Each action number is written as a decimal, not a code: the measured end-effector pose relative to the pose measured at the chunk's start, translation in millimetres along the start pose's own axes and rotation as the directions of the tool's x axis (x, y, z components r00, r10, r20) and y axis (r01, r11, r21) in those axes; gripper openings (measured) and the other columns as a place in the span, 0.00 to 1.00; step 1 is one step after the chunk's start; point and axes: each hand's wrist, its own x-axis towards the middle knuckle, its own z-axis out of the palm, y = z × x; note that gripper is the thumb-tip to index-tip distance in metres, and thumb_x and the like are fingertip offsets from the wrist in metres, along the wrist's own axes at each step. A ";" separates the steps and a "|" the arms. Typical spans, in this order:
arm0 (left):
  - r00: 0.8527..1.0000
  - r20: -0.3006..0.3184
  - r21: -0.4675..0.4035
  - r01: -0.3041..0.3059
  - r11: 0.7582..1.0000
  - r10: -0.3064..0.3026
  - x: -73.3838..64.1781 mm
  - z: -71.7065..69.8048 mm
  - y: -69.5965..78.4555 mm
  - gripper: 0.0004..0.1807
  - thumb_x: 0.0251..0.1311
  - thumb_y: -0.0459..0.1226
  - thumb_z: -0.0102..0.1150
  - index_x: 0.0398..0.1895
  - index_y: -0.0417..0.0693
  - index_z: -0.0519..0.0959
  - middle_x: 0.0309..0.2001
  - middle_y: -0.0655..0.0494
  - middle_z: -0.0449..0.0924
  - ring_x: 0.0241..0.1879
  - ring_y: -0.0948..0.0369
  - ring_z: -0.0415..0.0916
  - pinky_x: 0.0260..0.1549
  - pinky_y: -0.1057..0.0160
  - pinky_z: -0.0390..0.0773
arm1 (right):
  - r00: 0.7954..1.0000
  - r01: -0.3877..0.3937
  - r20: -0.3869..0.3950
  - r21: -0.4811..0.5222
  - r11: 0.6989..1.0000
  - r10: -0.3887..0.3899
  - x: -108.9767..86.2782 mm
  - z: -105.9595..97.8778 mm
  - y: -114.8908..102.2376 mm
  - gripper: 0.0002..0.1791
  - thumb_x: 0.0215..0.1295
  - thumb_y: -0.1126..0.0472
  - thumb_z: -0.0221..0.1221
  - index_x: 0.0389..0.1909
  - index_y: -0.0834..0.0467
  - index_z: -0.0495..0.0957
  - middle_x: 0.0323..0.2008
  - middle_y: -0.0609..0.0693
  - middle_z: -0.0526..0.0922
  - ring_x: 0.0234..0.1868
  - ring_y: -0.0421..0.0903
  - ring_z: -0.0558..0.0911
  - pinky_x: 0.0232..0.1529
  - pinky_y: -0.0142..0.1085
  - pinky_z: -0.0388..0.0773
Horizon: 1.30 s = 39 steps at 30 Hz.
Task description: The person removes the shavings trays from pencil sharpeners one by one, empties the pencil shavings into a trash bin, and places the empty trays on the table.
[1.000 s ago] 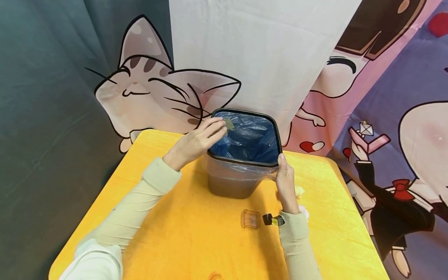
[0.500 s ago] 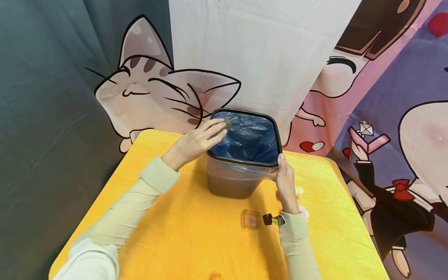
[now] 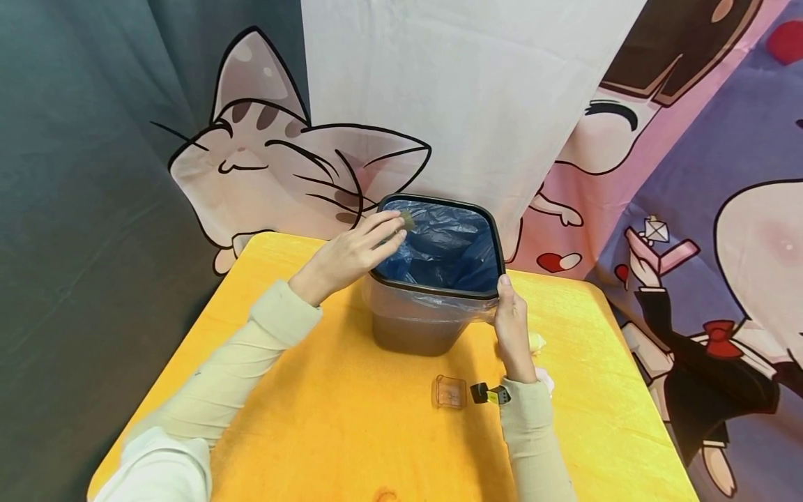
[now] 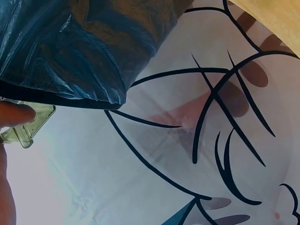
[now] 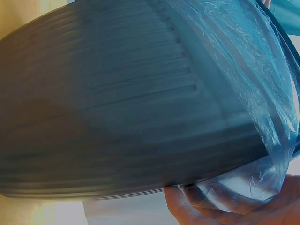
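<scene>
In the head view a trash bin [image 3: 410, 336] with a black rim stands tilted on the yellow table, lined with a blue plastic bag [image 3: 448, 244]. My left hand [image 3: 356, 256] is at the bin's left rim, pinching a small clear yellow-green plastic box [image 3: 408, 221] over the opening. The left wrist view shows this box [image 4: 36, 123] between thumb and fingers, beside the rim. My right hand [image 3: 513, 326] grips the bin's right front corner, thumb at the rim. In the right wrist view the right-hand fingers [image 5: 178, 206] lie against the bin's side, partly behind the bag's overhang.
A small clear orange box [image 3: 451, 392] lies in front of the bin. Beside it, at the right cuff, is a small black-and-yellow device [image 3: 491, 394]. A pale yellow item [image 3: 536, 342] and a pale pink item [image 3: 546, 381] show partly behind the right arm. Printed curtains hang behind the table.
My left hand has shifted very slightly down and left, and the yellow-green box has turned a little in its fingers. The right hand and the bin have stayed in place.
</scene>
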 end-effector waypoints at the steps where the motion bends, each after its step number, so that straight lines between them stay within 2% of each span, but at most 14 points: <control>1: 1.000 -0.004 -0.001 0.002 1.000 -0.002 0.0 0.1 0.0 0.20 0.57 0.21 0.52 0.53 0.36 0.74 0.56 0.41 0.70 0.61 0.48 0.62 0.61 0.57 0.65 | 1.000 0.001 -0.008 -0.007 1.000 -0.001 0.1 -0.1 0.0 0.34 0.66 0.35 0.39 0.34 0.61 0.76 0.29 0.51 0.75 0.34 0.46 0.73 0.34 0.33 0.73; 7: 0.998 -0.054 -0.048 0.028 0.998 -0.030 0.2 0.7 -1.2 0.18 0.57 0.20 0.50 0.52 0.35 0.74 0.54 0.40 0.71 0.59 0.46 0.63 0.58 0.58 0.69 | 1.000 0.007 -0.007 0.010 1.000 -0.007 -0.7 0.2 -0.2 0.33 0.66 0.35 0.39 0.34 0.60 0.77 0.27 0.50 0.75 0.31 0.46 0.74 0.30 0.33 0.73; 10: 0.994 -0.086 -0.103 0.053 0.993 -0.062 -1.0 1.5 -1.7 0.19 0.55 0.18 0.50 0.51 0.35 0.75 0.53 0.39 0.72 0.59 0.46 0.63 0.55 0.58 0.72 | 1.000 0.009 -0.001 0.017 1.000 -0.009 -1.2 0.6 -0.7 0.32 0.66 0.35 0.39 0.34 0.61 0.77 0.27 0.50 0.75 0.31 0.46 0.74 0.30 0.33 0.73; 14: 0.986 -0.124 -0.184 0.092 0.979 -0.116 -2.9 3.4 -2.9 0.23 0.50 0.14 0.49 0.50 0.33 0.75 0.53 0.39 0.72 0.59 0.46 0.63 0.57 0.58 0.70 | 1.000 0.004 -0.004 0.009 1.000 -0.004 -1.4 0.6 -1.4 0.33 0.66 0.36 0.39 0.35 0.62 0.77 0.28 0.50 0.75 0.34 0.46 0.73 0.33 0.32 0.73; 19: 0.973 -0.150 -0.246 0.135 0.960 -0.175 -5.6 5.6 -4.9 0.21 0.51 0.16 0.51 0.51 0.32 0.75 0.52 0.38 0.72 0.59 0.47 0.64 0.60 0.59 0.67 | 1.000 0.008 -0.018 -0.003 1.000 -0.008 -0.9 0.7 -1.4 0.31 0.66 0.36 0.39 0.32 0.60 0.76 0.24 0.49 0.70 0.28 0.45 0.71 0.26 0.31 0.69; 23: 0.960 -0.172 -0.314 0.160 0.936 -0.222 -8.6 6.6 -6.7 0.20 0.52 0.18 0.54 0.51 0.31 0.75 0.53 0.37 0.72 0.58 0.45 0.65 0.61 0.58 0.65 | 1.000 0.011 -0.017 0.000 1.000 -0.011 -1.1 1.0 -1.6 0.31 0.67 0.36 0.40 0.29 0.60 0.75 0.22 0.49 0.68 0.25 0.44 0.70 0.24 0.31 0.67; 26: 0.947 -0.176 -0.371 0.189 0.909 -0.269 -11.0 6.5 -8.0 0.23 0.48 0.17 0.57 0.51 0.31 0.74 0.53 0.37 0.71 0.58 0.45 0.65 0.61 0.58 0.65 | 1.000 0.007 -0.014 0.001 1.000 -0.007 -1.4 0.9 -1.7 0.31 0.66 0.36 0.40 0.31 0.60 0.75 0.23 0.49 0.69 0.26 0.44 0.70 0.25 0.31 0.68; 32: 0.903 -0.189 -0.472 0.260 0.842 -0.385 -14.4 5.4 -9.6 0.29 0.40 0.16 0.63 0.52 0.33 0.74 0.55 0.41 0.71 0.58 0.49 0.65 0.56 0.63 0.70 | 1.000 0.004 -0.016 -0.021 1.000 -0.004 -1.2 -0.3 -1.9 0.32 0.67 0.36 0.39 0.36 0.61 0.77 0.26 0.50 0.72 0.28 0.45 0.71 0.26 0.31 0.69; 35: 0.887 -0.194 -0.496 0.279 0.822 -0.419 -15.1 5.2 -9.5 0.29 0.41 0.18 0.64 0.53 0.35 0.74 0.56 0.43 0.72 0.58 0.51 0.65 0.53 0.63 0.72 | 1.000 0.010 -0.009 -0.007 1.000 -0.010 -1.4 -0.4 -2.9 0.32 0.67 0.36 0.39 0.35 0.61 0.77 0.25 0.50 0.72 0.27 0.46 0.71 0.25 0.32 0.69; 39: 0.870 -0.175 -0.535 0.309 0.786 -0.461 -15.3 4.7 -8.4 0.29 0.42 0.21 0.66 0.53 0.36 0.75 0.55 0.44 0.72 0.58 0.54 0.66 0.41 0.69 0.76 | 1.000 0.011 -0.003 0.004 1.000 -0.011 -2.1 -0.3 -4.2 0.32 0.67 0.37 0.38 0.37 0.62 0.77 0.27 0.49 0.73 0.30 0.45 0.72 0.29 0.32 0.70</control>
